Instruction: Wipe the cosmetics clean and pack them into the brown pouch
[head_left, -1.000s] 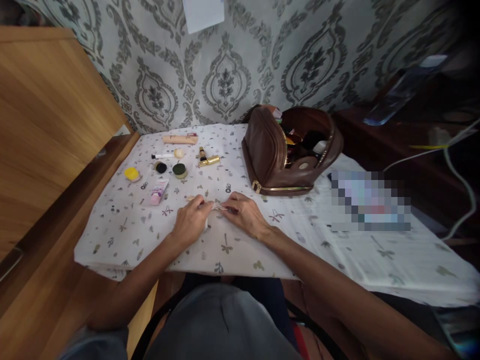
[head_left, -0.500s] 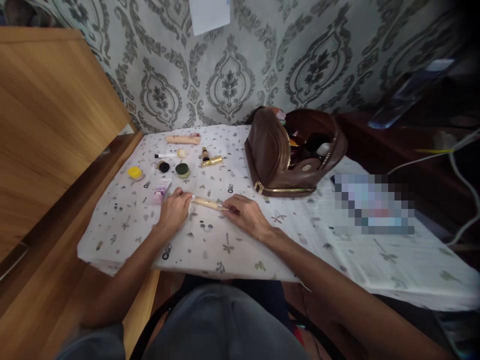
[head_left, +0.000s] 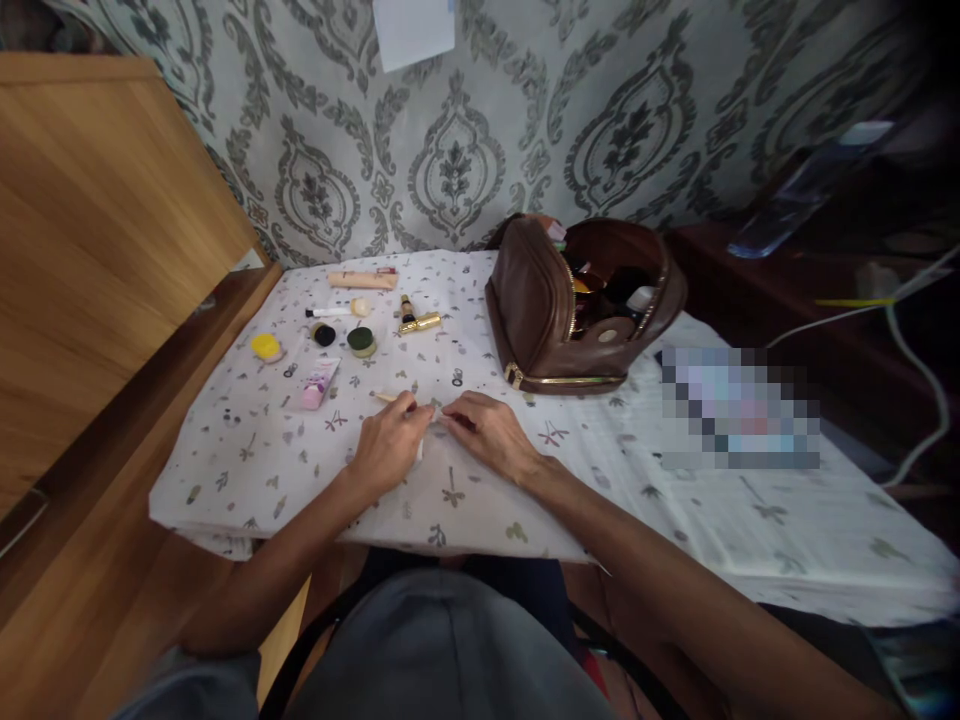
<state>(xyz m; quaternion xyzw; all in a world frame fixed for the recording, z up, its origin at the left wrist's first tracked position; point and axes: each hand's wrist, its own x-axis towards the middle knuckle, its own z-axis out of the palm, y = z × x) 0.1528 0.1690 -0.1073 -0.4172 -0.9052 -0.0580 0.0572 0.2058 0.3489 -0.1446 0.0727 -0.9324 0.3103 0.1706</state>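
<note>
My left hand (head_left: 391, 440) is closed around a slim beige tube (head_left: 385, 397), whose pale end pokes out beyond the fingers; the rest of it is hidden. A small white tissue-like piece (head_left: 420, 452) shows under that hand. Close by on the right, the fingertips of my right hand (head_left: 486, 432) pinch at a bit of white between the two hands. A pink and white squeeze tube (head_left: 320, 384) lies left of my left hand. Behind it are a dark green-lidded jar (head_left: 361, 342), a small black-topped pot (head_left: 324, 334) and a yellow-lidded pot (head_left: 265, 348).
At the back lie a beige tube (head_left: 363, 281), a white stick with a black tip (head_left: 328, 312), a gold tube (head_left: 420, 323) and a small dark-capped bottle (head_left: 406, 308). An open brown bag (head_left: 536, 305) full of items stands right of them. A blurred-out object (head_left: 739, 405) lies farther right.
The slim tube, held stretched between both hands before, is now mostly inside my left hand. My left hand has moved right, close to my right hand. The tube's dark red end is out of sight.
</note>
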